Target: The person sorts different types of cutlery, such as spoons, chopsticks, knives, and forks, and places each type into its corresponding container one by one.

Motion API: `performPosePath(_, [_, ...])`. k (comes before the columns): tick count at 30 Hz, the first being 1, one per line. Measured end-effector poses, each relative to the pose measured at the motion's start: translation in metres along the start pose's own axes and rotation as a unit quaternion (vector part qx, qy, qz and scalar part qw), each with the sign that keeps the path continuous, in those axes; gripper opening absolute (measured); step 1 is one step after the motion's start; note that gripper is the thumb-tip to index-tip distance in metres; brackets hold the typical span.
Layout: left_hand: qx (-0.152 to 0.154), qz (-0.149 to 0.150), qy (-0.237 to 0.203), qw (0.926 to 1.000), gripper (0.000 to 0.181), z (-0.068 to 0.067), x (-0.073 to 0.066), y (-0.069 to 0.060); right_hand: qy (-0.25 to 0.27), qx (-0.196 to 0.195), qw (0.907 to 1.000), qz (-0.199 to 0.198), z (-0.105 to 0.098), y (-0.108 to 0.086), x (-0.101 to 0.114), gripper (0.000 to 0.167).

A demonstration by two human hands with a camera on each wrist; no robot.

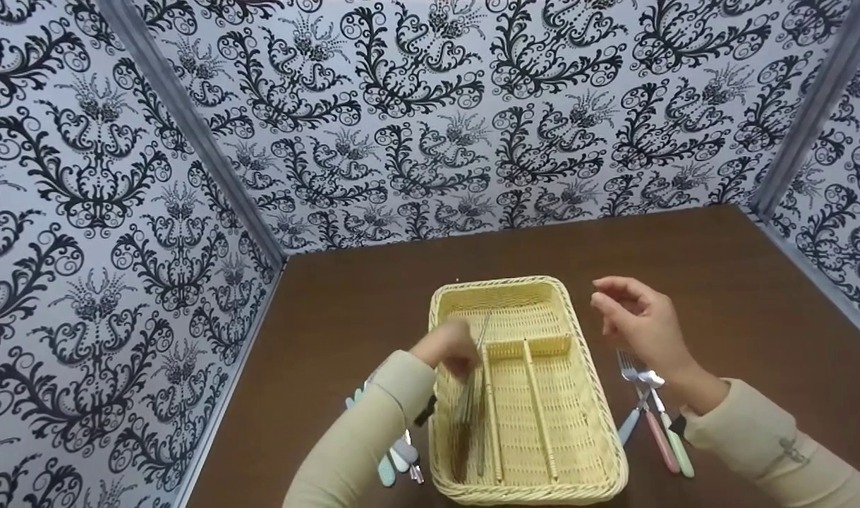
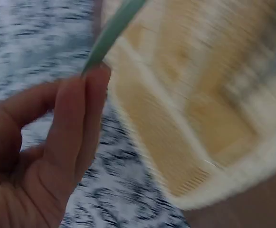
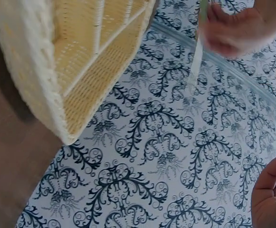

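Observation:
My left hand (image 1: 452, 347) is over the left side of a pale yellow wicker cutlery basket (image 1: 599, 384). Its thumb and fingertips pinch the green handle (image 2: 114, 31) of a table knife, whose silver blade (image 3: 196, 66) juts out past the hand in the right wrist view. Inside the basket's long left compartment lie slim metal pieces (image 1: 465, 416), too blurred to name surely. To the right of the basket, my right hand (image 1: 645, 321) hovers with loosely curled fingers and holds nothing.
Right of the basket lie a fork (image 1: 627, 367) and other cutlery with blue, pink and green handles (image 1: 676, 444). More cutlery with pale handles (image 1: 387, 469) lies on the left, partly under my left sleeve. Patterned walls (image 1: 430, 141) enclose the brown table (image 1: 373, 296).

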State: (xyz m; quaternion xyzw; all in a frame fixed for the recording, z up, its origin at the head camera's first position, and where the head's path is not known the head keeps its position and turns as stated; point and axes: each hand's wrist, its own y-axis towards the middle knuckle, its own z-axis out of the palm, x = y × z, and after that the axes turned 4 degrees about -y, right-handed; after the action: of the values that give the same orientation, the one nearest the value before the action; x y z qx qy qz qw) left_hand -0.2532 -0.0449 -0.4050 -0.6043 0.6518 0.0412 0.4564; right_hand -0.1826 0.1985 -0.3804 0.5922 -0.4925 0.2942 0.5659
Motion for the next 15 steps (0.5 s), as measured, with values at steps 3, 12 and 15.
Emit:
performPosePath(3, [0.138,-0.144,0.04,0.9791,0.017,0.005,0.022,0.014,-0.008,-0.016,0.9998,-0.008,-0.005,0.0,-0.003,0.014])
performPosePath(12, [0.275,-0.356,0.069,0.8904,0.03,0.08,0.13,0.176,-0.01,-0.001,0.9999,-0.009,-0.008,-0.003,-0.005,0.016])
performPosePath(15, [0.262,-0.318,0.049,0.91,0.032,0.083,0.13,0.171,-0.007,0.003,0.9999,-0.01,-0.006,-0.002,-0.004,0.018])
